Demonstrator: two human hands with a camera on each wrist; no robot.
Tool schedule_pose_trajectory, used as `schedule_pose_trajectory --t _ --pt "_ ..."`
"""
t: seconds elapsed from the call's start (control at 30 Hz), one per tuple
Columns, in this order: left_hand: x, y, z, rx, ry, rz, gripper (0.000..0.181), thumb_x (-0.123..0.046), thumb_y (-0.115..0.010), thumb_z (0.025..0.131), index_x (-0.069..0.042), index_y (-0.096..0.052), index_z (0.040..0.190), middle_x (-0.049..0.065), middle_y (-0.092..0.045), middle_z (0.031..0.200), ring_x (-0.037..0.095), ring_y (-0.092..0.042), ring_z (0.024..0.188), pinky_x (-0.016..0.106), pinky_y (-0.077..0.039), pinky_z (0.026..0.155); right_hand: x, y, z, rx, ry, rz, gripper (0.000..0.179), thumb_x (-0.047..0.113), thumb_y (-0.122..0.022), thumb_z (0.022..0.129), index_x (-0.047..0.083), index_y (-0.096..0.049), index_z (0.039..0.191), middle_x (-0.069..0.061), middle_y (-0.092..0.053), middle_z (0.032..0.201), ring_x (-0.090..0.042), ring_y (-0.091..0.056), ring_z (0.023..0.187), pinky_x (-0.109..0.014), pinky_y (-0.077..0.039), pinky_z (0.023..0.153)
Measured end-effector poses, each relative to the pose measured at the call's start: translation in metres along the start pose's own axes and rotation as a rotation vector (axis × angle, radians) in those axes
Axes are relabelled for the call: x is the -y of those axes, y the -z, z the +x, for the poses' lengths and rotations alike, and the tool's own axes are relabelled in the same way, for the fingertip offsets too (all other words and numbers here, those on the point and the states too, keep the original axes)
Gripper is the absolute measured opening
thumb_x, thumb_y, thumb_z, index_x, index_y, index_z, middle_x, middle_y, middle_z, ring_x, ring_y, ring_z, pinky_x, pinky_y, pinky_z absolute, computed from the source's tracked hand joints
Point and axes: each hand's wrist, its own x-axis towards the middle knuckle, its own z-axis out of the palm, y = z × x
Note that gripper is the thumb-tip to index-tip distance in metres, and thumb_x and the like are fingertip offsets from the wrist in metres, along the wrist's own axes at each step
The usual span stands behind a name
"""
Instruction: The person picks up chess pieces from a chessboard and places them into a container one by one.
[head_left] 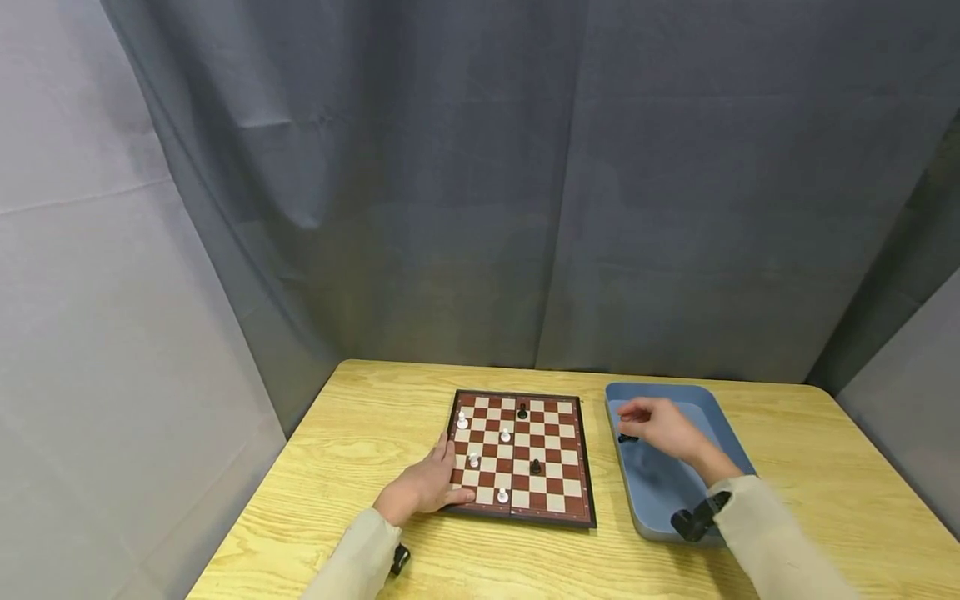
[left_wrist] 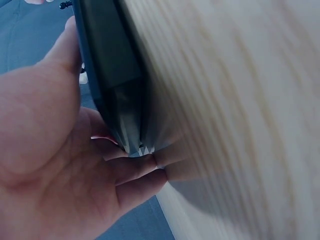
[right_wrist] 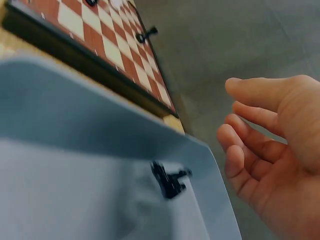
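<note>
A brown-and-cream chessboard (head_left: 555, 442) with a black frame lies on the table, bearing several white chess pieces (head_left: 462, 421) and two black ones (head_left: 536, 467). My left hand (head_left: 427, 482) holds the board's near left corner, thumb on the front edge and fingers along the left side. In the left wrist view the fingers (left_wrist: 137, 172) bend around that corner, close to the tabletop. Over the left part of the blue tray (head_left: 663, 492) hovers my right hand (head_left: 663, 425), fingers loosely bent and holding nothing. Small black chess pieces (right_wrist: 162, 177) lie in the tray below it.
The wooden table (head_left: 360, 417) carries the board at the middle and the tray to its right, a narrow strip of wood between them. Grey curtains (head_left: 450, 208) hang behind the table and at both sides. The tray has raised walls.
</note>
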Motion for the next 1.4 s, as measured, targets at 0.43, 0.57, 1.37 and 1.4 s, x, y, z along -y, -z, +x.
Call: schedule_pose_trajectory --t 0.43,0.57,1.37,1.4 --pt "-0.001 0.001 -0.001 -0.003 0.001 -0.006 0.098 -0.064 -0.047 0.087 0.006 -0.018 0.148 0.023 -0.005 0.155 0.032 -0.022 0.139 0.04 -0.042 0.099 0.033 -0.052 0.001 0.075 0.103 0.124 0.027 0.014 -0.069 0.088 -0.003 -0.066 0.108 -0.004 -0.064 0.091 -0.019 -0.059 0.081 -0.031 -0.051 0.067" --pt "-0.002 0.001 0.0 -0.006 -0.007 0.004 0.096 -0.063 -0.047 0.088 0.006 -0.018 0.148 0.024 -0.007 0.155 0.032 -0.023 0.139 0.04 -0.043 0.098 0.037 -0.064 0.0 0.105 0.13 0.139 0.027 0.015 -0.069 0.088 -0.002 -0.066 0.108 -0.004 -0.064 0.092 -0.019 -0.059 0.081 -0.036 -0.052 0.067" --pt "-0.002 0.002 -0.002 -0.004 0.0 -0.002 0.096 -0.062 -0.048 0.087 0.007 -0.02 0.148 0.024 -0.007 0.154 0.033 -0.023 0.139 0.039 -0.044 0.096 0.04 -0.112 -0.002 0.117 0.176 0.056 0.019 0.011 -0.073 0.084 0.004 -0.069 0.101 0.001 -0.063 0.085 -0.015 -0.059 0.076 -0.026 -0.051 0.065" --pt "-0.002 0.002 -0.002 -0.004 0.0 -0.001 0.096 -0.063 -0.048 0.087 0.007 -0.019 0.148 0.024 -0.007 0.154 0.033 -0.022 0.139 0.039 -0.045 0.096 0.041 -0.112 -0.002 0.116 0.18 0.05 0.019 0.011 -0.073 0.084 0.004 -0.069 0.101 0.001 -0.063 0.086 -0.015 -0.059 0.076 -0.026 -0.051 0.065"
